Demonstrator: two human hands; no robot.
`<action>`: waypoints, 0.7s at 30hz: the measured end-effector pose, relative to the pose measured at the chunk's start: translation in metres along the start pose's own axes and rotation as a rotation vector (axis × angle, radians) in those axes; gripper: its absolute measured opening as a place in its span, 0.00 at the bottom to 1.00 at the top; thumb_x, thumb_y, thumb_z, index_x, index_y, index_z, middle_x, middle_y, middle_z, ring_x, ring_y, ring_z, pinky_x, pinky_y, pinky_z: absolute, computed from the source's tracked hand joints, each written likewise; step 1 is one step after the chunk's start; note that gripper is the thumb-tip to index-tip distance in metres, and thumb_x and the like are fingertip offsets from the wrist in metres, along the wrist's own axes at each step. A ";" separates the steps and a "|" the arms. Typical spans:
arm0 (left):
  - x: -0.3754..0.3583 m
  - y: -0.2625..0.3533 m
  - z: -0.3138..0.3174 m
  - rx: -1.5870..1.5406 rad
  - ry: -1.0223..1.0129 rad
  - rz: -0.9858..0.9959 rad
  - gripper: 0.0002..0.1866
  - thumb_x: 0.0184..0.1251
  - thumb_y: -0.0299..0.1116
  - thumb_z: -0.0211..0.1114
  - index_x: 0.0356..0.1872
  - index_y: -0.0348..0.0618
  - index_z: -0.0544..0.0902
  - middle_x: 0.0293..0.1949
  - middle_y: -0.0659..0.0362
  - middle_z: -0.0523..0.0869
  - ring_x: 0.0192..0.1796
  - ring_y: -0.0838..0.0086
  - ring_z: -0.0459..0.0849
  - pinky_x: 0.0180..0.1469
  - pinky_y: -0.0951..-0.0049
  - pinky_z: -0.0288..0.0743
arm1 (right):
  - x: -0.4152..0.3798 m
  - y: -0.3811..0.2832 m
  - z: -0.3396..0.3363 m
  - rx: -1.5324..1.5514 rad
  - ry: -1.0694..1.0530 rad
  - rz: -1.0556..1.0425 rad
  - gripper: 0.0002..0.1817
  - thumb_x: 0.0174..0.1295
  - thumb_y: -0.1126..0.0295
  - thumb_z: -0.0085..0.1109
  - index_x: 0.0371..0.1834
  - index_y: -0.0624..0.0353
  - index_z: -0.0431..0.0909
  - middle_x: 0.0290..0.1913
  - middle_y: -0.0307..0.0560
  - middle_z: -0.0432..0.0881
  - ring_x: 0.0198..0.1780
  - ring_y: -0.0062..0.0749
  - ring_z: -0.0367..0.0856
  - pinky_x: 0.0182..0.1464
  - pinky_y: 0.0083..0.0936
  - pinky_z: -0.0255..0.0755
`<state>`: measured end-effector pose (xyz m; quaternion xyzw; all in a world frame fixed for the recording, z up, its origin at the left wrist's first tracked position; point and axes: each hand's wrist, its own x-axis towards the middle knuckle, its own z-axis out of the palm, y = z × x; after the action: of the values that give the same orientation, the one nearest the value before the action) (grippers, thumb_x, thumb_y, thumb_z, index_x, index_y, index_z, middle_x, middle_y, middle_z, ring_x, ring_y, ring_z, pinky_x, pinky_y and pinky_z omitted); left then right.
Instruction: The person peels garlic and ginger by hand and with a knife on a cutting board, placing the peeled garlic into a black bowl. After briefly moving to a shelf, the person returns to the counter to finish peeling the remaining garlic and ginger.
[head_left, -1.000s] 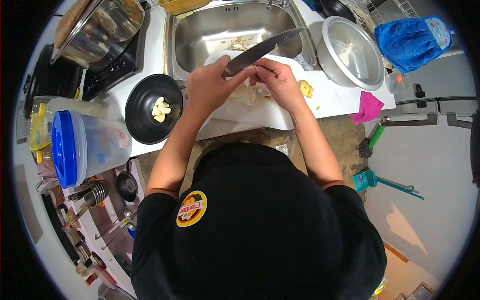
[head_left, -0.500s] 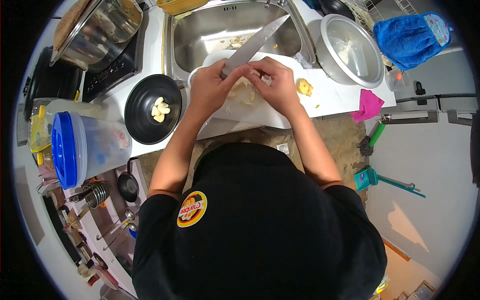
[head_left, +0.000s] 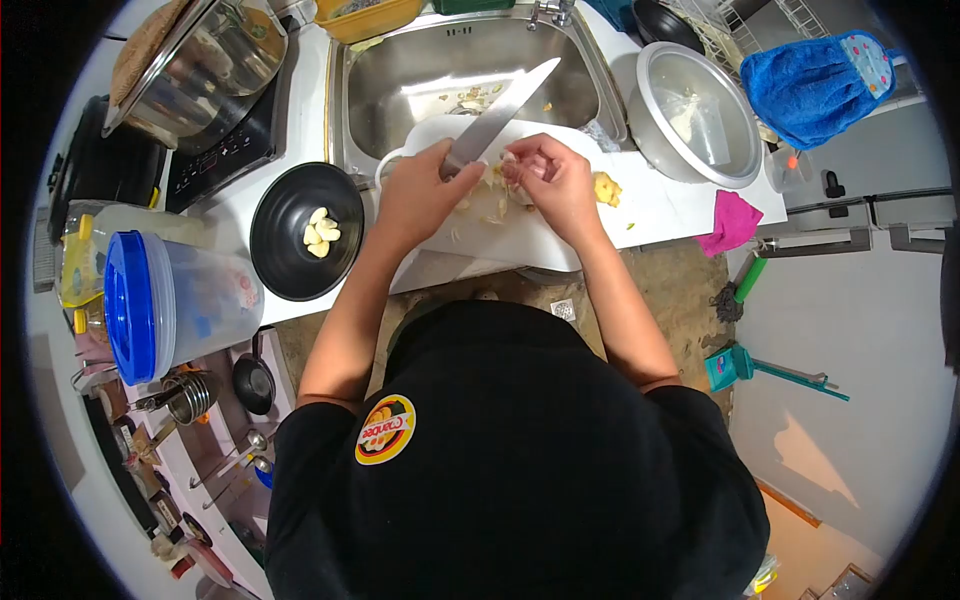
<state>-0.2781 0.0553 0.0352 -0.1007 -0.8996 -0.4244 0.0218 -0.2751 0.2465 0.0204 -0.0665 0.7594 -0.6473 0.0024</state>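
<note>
A broad kitchen knife (head_left: 505,115) is gripped in my left hand (head_left: 425,195), its blade slanting up over the sink side. My right hand (head_left: 558,190) has its fingertips pinched on a small pale garlic clove (head_left: 509,160), partly hidden by the fingers. Both hands are above a white cutting board (head_left: 540,240), where garlic peel (head_left: 492,215) lies scattered. To the left, several peeled garlic cloves (head_left: 320,232) rest in a black plate (head_left: 280,265). A knobby piece of ginger (head_left: 606,189) sits right of my right hand.
Behind the board is a steel sink (head_left: 400,75) with scraps in it. A large grey basin (head_left: 735,165) stands at right, near a pink cloth (head_left: 732,222). At left are a blue-lidded plastic container (head_left: 205,300), an induction cooker (head_left: 220,150) and a steel pot (head_left: 215,75).
My hands have moved apart; the right one has drawn away from the blade with the garlic clove. The knife has shifted slightly down and left in view.
</note>
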 end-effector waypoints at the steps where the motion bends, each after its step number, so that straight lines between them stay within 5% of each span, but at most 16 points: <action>1: 0.000 0.000 0.002 -0.027 -0.019 -0.004 0.24 0.59 0.53 0.67 0.36 0.37 0.82 0.20 0.54 0.82 0.22 0.68 0.79 0.28 0.67 0.70 | 0.001 0.002 0.001 0.026 -0.005 -0.024 0.11 0.60 0.78 0.61 0.47 0.65 0.81 0.35 0.42 0.85 0.35 0.17 0.80 0.39 0.18 0.75; 3: -0.001 0.004 0.005 -0.080 -0.056 -0.016 0.28 0.57 0.58 0.66 0.38 0.37 0.82 0.22 0.51 0.84 0.25 0.59 0.85 0.32 0.64 0.76 | -0.001 0.001 0.002 0.031 -0.044 -0.014 0.11 0.61 0.78 0.60 0.46 0.66 0.81 0.36 0.42 0.85 0.35 0.17 0.80 0.39 0.18 0.74; 9: 0.002 0.008 0.006 0.052 -0.020 0.066 0.30 0.55 0.60 0.68 0.32 0.37 0.81 0.19 0.51 0.83 0.24 0.60 0.84 0.28 0.64 0.75 | -0.003 -0.013 -0.004 -0.025 -0.171 -0.036 0.09 0.66 0.77 0.54 0.46 0.67 0.80 0.35 0.41 0.83 0.36 0.20 0.78 0.41 0.19 0.72; 12: 0.002 0.010 0.003 0.000 -0.063 0.103 0.24 0.58 0.54 0.69 0.38 0.39 0.83 0.22 0.54 0.85 0.23 0.69 0.85 0.28 0.71 0.74 | -0.001 -0.015 -0.009 0.015 -0.233 -0.020 0.09 0.66 0.75 0.54 0.45 0.66 0.80 0.33 0.41 0.82 0.33 0.20 0.74 0.38 0.20 0.71; 18: 0.001 0.007 0.005 0.086 -0.079 0.160 0.23 0.57 0.53 0.70 0.34 0.40 0.82 0.19 0.54 0.83 0.22 0.68 0.85 0.27 0.72 0.74 | 0.003 -0.017 -0.014 0.110 -0.321 0.016 0.09 0.67 0.73 0.53 0.42 0.67 0.80 0.32 0.39 0.82 0.33 0.20 0.74 0.39 0.18 0.70; 21: 0.000 0.004 0.013 -0.046 0.022 0.218 0.27 0.55 0.57 0.70 0.26 0.38 0.79 0.17 0.51 0.81 0.21 0.59 0.83 0.25 0.65 0.73 | 0.002 -0.012 -0.012 0.235 -0.323 0.042 0.08 0.67 0.74 0.53 0.41 0.68 0.80 0.32 0.39 0.81 0.33 0.20 0.74 0.38 0.18 0.70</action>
<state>-0.2766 0.0673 0.0300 -0.1936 -0.8732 -0.4409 0.0751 -0.2773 0.2567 0.0341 -0.1528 0.6696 -0.7122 0.1453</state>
